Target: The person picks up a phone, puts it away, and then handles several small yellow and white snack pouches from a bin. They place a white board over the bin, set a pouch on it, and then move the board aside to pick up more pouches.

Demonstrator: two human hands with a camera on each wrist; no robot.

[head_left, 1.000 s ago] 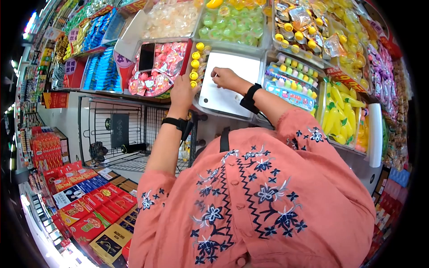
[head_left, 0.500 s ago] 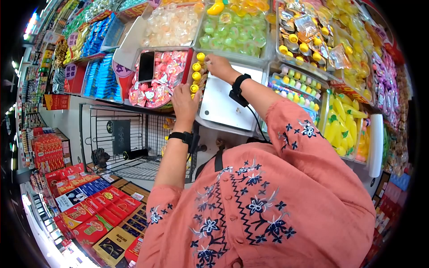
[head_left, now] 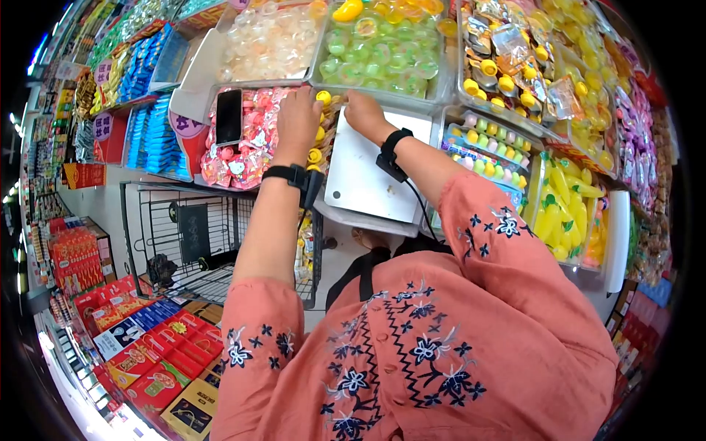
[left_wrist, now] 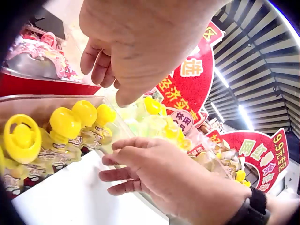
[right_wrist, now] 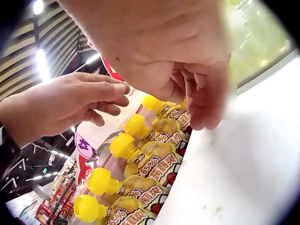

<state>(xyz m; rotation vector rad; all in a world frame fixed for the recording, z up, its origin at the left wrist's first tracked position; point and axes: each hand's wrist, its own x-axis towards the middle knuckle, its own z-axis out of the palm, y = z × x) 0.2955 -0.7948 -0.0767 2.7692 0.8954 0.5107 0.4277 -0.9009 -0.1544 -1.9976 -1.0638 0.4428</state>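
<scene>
A row of jelly pouches (right_wrist: 152, 161) with yellow caps stands in a narrow clear bin, between pink packets (head_left: 254, 151) and a white board (head_left: 375, 169). My left hand (head_left: 296, 125) hovers at the far left of the row, beside the pink packets, its fingers loosely bent and holding nothing. Over the row's far end, my right hand (head_left: 365, 119) reaches in from the board side. Its fingers (right_wrist: 199, 101) point down close to the farthest pouch. In the left wrist view, the right hand (left_wrist: 159, 171) has its fingers apart, with nothing between them.
A black phone (head_left: 229, 117) lies on the pink packets. Behind are bins of clear jelly cups (head_left: 268, 44) and green jelly cups (head_left: 379, 59). Trays of colourful candy (head_left: 489, 151) and yellow banana-shaped packs (head_left: 562, 195) stand at right. A shopping cart (head_left: 213, 242) is below left.
My left hand has moved away from my body, from the near end of the pouch row towards its far end. The right hand has gone left from above the white board to the pouches.
</scene>
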